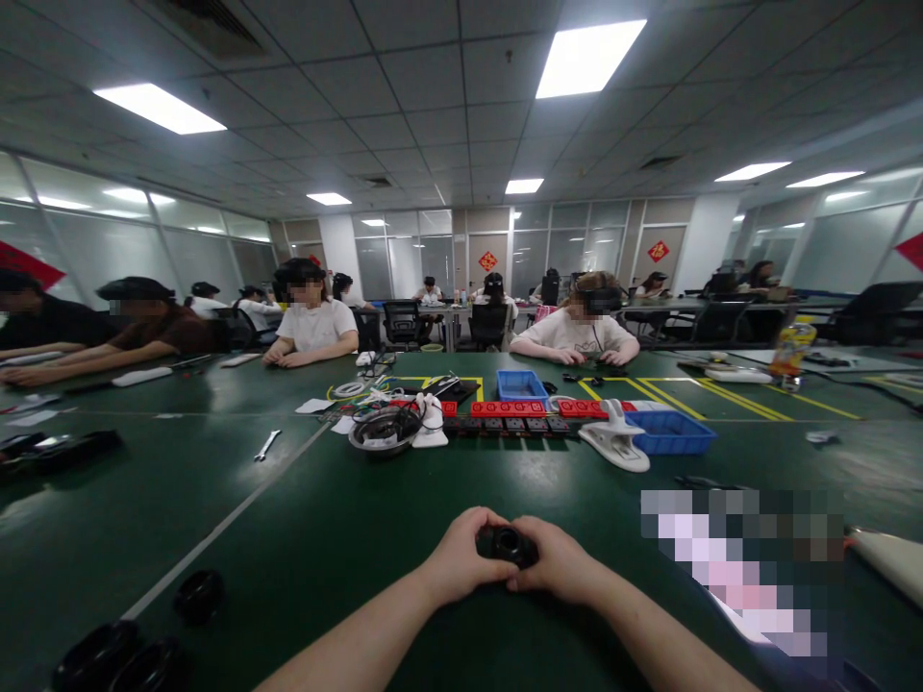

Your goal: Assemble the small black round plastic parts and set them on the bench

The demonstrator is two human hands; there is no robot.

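Note:
Both of my hands meet near the front middle of the green table, wrapped round a small black round part point(509, 545) with a hole in its top. My left hand point(470, 556) grips it from the left, thumb in front. From the right, my right hand point(552, 557) closes on the same part, its thumb close to the other thumb. Some of the part is hidden by the fingers. At the lower left lie a black ring-shaped piece point(199, 596) and two larger black ones.
Beyond my hands stand a black round pan with cables point(384, 430), a white clamp-like base point(617, 437), red and black socket strips point(507, 408) and a blue bin point(670, 432). A wrench point(267, 445) lies left. Another person point(575, 332) sits opposite.

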